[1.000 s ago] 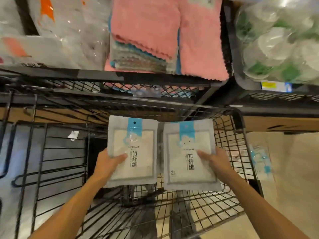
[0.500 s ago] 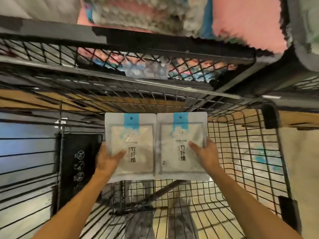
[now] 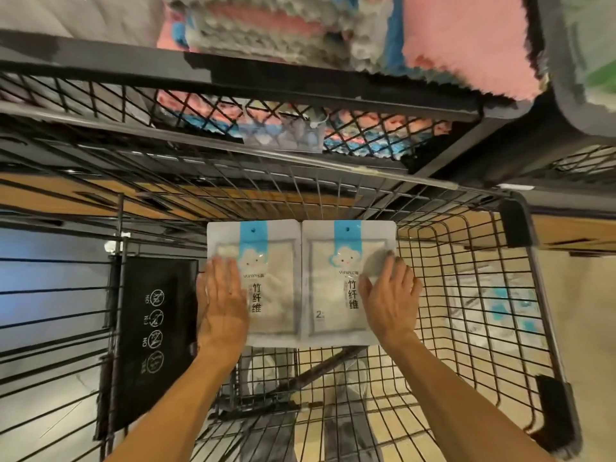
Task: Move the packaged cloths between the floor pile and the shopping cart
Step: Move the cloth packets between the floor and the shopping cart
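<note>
Two white packaged cloths with blue tops lie flat side by side inside the black wire shopping cart [image 3: 476, 295], against its far wall. My left hand [image 3: 221, 301] rests flat, fingers straight, on the left package [image 3: 270, 258]. My right hand [image 3: 390, 295] lies flat with spread fingers on the right package [image 3: 336, 281]. Neither hand grips its package. More blue and white packages [image 3: 500, 311] lie on the floor, seen through the cart's right wall.
A black child-seat flap with warning icons [image 3: 153, 328] stands at the cart's left. Beyond the cart, black mesh shelves [image 3: 266, 95] hold stacks of pink, blue and grey cloths [image 3: 466, 45]. My feet show through the cart's floor.
Both hands lowered the packages into the cart and let go; the thumbs came off the fronts and the palms now lie flat on top. The view tilted further down.
</note>
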Demonstrator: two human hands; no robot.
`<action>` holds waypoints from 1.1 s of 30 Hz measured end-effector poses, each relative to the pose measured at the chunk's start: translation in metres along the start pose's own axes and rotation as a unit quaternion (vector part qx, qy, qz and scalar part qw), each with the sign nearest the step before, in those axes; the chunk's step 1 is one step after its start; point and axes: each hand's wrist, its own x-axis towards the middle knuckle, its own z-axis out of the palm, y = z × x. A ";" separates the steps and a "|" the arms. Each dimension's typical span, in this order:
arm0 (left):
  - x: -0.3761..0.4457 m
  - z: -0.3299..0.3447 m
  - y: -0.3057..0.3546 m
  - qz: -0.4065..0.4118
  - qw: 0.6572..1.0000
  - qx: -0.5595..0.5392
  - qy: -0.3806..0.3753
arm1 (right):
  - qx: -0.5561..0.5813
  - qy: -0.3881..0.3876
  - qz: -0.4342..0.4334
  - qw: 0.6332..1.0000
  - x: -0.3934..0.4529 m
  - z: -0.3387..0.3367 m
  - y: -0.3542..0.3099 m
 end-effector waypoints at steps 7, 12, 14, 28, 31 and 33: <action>-0.004 -0.037 0.001 0.029 0.997 0.064 -0.017 | -0.075 -0.097 -0.046 0.991 0.002 -0.039 0.006; -0.011 -0.096 0.011 0.013 0.996 0.081 -0.038 | -0.054 -0.093 -0.076 0.991 -0.012 -0.089 0.012; -0.017 -0.121 0.019 0.015 0.997 0.073 -0.028 | -0.042 -0.082 -0.084 0.992 -0.017 -0.113 0.014; -0.086 -0.344 0.126 0.060 0.986 0.087 0.128 | 0.052 0.041 -0.116 0.991 -0.071 -0.330 0.069; -0.099 -0.392 0.155 0.086 0.981 0.081 0.151 | 0.064 0.068 -0.116 0.989 -0.088 -0.374 0.087; -0.108 -0.423 0.175 0.113 0.975 0.077 0.177 | 0.072 0.090 -0.112 0.987 -0.100 -0.403 0.099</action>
